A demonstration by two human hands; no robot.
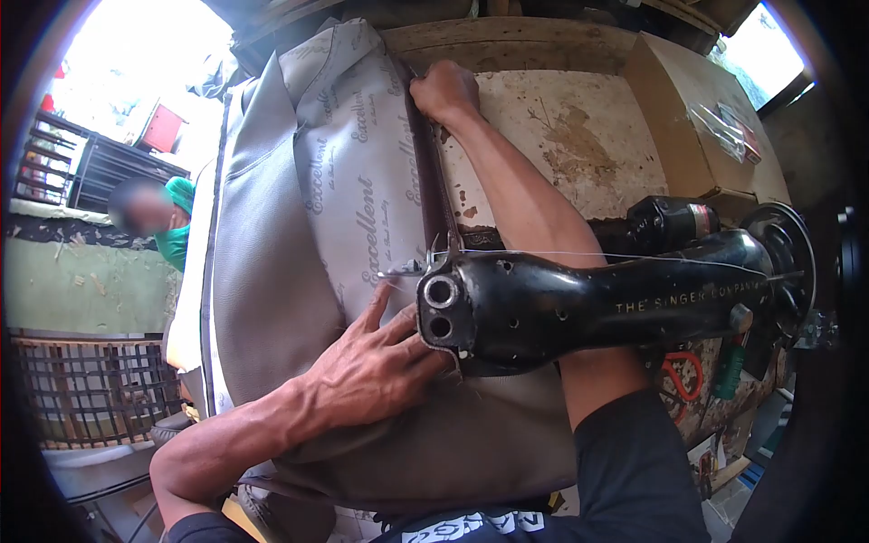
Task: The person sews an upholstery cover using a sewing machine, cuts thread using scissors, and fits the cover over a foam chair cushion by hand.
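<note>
A grey leatherette cover [262, 208], its pale backing [348, 172] printed with "Excellent", lies under the head of a black Singer sewing machine [561, 303]. My left hand [380, 362] presses flat on the cover, fingers outstretched beside the needle area; the machine head hides some fingertips. Beyond the machine, my right hand [445, 92] is closed at the far end of the cover's dark seam edge [421, 154], appearing to grip it. My right forearm passes beneath the machine's arm. White thread runs along the top of the machine. The needle itself is hidden.
A worn wooden tabletop [561, 136] extends behind the machine, with a cardboard box [701, 136] at its right. Near the handwheel [787, 271] sits a black motor [674, 220]. A red-handled tool [681, 376] lies below. Someone in a green sleeve [174, 226] is at far left.
</note>
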